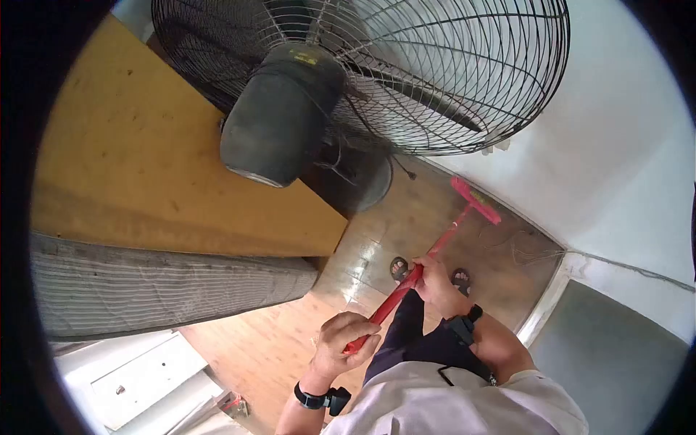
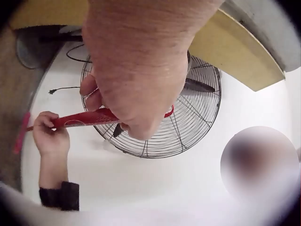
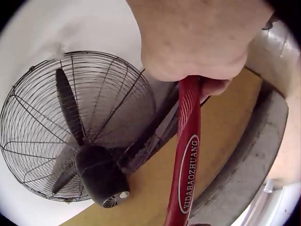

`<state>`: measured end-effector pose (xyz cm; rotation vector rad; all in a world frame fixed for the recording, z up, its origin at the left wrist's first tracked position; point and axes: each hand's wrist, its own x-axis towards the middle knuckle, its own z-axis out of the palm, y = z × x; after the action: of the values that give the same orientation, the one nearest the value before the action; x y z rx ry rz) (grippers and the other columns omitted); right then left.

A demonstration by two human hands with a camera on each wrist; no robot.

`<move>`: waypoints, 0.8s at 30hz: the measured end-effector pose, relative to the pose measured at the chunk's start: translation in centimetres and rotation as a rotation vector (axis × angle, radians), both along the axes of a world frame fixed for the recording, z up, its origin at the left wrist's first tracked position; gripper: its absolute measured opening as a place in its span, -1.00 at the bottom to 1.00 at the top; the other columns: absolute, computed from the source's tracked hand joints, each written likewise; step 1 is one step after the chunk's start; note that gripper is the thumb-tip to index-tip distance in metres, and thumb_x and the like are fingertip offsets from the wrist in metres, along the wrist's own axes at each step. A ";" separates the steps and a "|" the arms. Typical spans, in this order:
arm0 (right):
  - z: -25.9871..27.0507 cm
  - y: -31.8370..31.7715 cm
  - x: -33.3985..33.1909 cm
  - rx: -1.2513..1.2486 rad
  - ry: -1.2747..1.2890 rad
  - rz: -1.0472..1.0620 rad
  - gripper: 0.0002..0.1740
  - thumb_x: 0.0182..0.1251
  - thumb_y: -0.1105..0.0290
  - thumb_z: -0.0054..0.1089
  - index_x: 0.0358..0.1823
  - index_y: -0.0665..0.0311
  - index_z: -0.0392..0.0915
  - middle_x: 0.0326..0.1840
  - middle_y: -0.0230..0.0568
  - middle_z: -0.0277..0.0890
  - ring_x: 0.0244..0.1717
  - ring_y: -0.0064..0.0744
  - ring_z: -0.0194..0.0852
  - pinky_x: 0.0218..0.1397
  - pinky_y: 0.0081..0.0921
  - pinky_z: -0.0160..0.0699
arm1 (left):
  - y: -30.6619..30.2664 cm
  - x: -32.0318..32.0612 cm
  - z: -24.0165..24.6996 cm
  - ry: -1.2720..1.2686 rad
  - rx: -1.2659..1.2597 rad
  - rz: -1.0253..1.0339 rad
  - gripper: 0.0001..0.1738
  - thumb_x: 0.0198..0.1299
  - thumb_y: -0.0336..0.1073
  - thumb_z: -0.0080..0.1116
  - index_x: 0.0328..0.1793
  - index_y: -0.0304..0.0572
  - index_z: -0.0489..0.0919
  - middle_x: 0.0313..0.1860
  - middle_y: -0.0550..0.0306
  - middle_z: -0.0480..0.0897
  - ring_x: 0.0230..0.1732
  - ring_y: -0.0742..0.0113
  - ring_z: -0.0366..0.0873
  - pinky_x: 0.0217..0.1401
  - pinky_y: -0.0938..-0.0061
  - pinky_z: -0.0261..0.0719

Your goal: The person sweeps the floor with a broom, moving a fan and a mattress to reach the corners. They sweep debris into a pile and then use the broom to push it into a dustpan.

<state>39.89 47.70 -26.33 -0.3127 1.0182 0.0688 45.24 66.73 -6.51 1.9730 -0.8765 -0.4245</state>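
Observation:
A broom with a red handle and a pink crosswise head slants across the head view, its head down by the foot of the white wall. My left hand grips the handle near its top end. Lower on the same handle, my right hand holds on with curled fingers. In the left wrist view my left hand hides part of the handle. Printed lettering shows on the red handle in the right wrist view, below my right hand.
A large black caged fan stands ahead, its cable hanging near the floor. To the left are a yellow wooden panel, a striped mattress and a white cabinet. Loose wires lie along the wall at the right.

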 end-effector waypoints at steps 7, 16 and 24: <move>-0.7 3.1 6.1 0.162 -0.278 0.183 -0.85 0.30 0.34 0.13 -0.38 0.25 0.43 -0.48 -0.27 0.44 -0.45 -0.31 0.51 -0.38 -0.32 0.57 | 0.7 -0.2 1.1 -0.197 0.041 0.073 -0.72 -0.13 -0.50 0.38 -0.23 -0.09 0.65 -0.33 0.06 0.61 -0.36 0.16 0.63 -0.35 0.38 0.62; -9.0 4.3 16.5 -0.157 -0.162 0.393 -0.81 0.25 0.38 0.13 -0.53 0.19 0.45 -0.61 -0.34 0.39 -0.60 -0.43 0.36 -0.56 -0.39 0.25 | -2.0 3.1 -7.1 -0.217 0.194 0.240 -0.76 -0.01 -0.52 0.32 -0.17 -0.18 0.63 -0.45 0.01 0.56 -0.49 0.15 0.55 -0.44 0.40 0.52; -5.4 4.4 7.3 -0.242 0.076 0.466 -0.88 0.27 0.35 0.06 -0.34 0.23 0.41 -0.58 -0.33 0.36 -0.64 -0.33 0.31 -0.62 -0.27 0.37 | 2.4 1.0 -4.5 -0.046 0.161 0.047 -0.80 -0.04 -0.51 0.32 -0.23 -0.17 0.67 -0.46 0.04 0.59 -0.49 0.17 0.59 -0.45 0.40 0.56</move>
<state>47.18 52.07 -31.76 -0.7699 1.0131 0.3823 46.21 69.12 -10.99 2.1534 -0.8455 -0.4361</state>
